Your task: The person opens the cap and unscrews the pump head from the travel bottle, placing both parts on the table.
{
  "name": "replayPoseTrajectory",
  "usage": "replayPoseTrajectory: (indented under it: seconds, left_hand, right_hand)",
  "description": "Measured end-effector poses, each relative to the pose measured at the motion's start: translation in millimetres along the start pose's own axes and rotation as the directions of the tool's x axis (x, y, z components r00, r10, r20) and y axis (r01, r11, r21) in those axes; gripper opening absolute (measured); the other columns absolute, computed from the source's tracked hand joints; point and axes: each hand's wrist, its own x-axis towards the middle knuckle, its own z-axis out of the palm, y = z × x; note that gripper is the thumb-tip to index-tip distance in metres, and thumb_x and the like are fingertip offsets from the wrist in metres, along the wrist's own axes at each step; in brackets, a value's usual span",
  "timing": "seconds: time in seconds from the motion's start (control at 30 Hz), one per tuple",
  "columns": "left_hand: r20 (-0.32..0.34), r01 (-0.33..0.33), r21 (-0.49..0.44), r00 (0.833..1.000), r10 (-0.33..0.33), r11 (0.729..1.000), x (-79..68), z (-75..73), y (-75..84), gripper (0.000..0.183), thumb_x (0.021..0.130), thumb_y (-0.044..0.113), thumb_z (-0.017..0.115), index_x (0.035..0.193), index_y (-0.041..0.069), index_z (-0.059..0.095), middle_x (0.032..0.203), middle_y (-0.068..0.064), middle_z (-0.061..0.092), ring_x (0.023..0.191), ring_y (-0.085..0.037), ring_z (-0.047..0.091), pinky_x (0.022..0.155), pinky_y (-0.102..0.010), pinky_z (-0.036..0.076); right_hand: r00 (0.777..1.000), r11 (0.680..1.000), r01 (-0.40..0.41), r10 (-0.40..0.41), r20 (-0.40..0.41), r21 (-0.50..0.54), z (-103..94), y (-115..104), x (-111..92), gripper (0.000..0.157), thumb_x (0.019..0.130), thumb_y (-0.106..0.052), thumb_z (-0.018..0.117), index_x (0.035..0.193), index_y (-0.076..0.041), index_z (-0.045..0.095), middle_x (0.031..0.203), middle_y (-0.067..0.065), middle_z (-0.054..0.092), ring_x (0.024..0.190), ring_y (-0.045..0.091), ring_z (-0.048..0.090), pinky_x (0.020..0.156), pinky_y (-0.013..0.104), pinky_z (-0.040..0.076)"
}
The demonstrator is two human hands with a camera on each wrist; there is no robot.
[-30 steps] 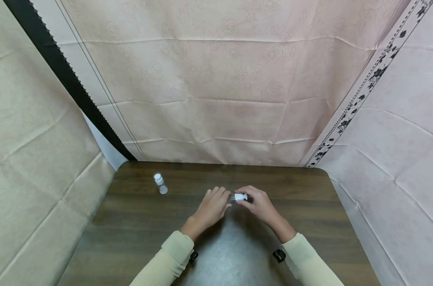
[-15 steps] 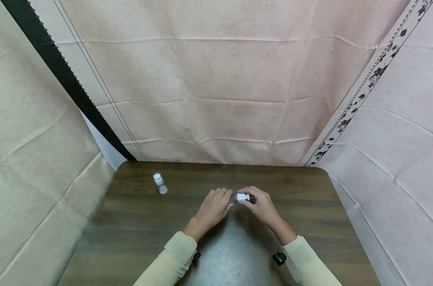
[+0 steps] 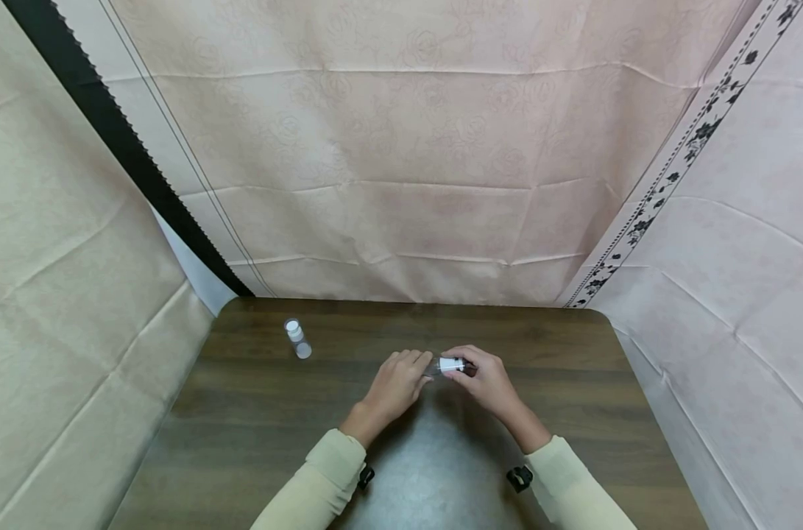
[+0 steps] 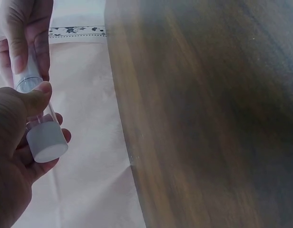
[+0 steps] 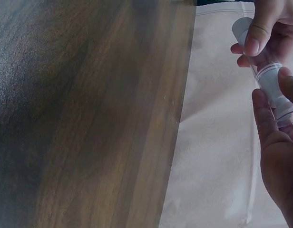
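Observation:
A small clear bottle (image 3: 451,364) with a white band and a white end piece lies sideways between my two hands, held above the table. My left hand (image 3: 396,388) grips its left end; in the left wrist view the white round end piece (image 4: 47,142) shows between thumb and fingers. With thumb and fingers my right hand (image 3: 486,381) holds the opposite end, around the white band (image 5: 271,85) seen in the right wrist view. Part of the bottle is hidden behind the fingers.
A second small clear bottle (image 3: 297,339) with white ends is at the back left of the brown wooden table (image 3: 242,427). Pale cloth sheets (image 3: 401,147) hang behind the table and along both sides. Each wrist wears a black device.
Both hands and the bottle have shifted slightly to the right since a second ago. Over the last half second they have barely moved. The second bottle stays in place.

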Motion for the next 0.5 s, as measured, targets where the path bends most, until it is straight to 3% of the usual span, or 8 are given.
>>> replayPoseTrajectory:
  seconds: [0.5]
  left_hand:
    - [0.017, 0.011, -0.059, 1.000, -0.010, 0.998, -2.1, -0.8, -3.3, 0.039, 0.093, 0.026, 0.078, 0.125, 0.008, 0.068, 0.112, -0.003, 0.075, 0.097, -0.017, 0.070, 0.080, -0.033, 0.056]
  right_hand:
    - [0.999, 0.998, 0.028, -0.030, 0.029, 0.058, -2.3, 4.0, 2.3, 0.027, 0.088, -0.008, 0.081, 0.114, -0.012, 0.077, 0.115, 0.004, 0.075, 0.096, 0.017, 0.072, 0.076, 0.025, 0.060]
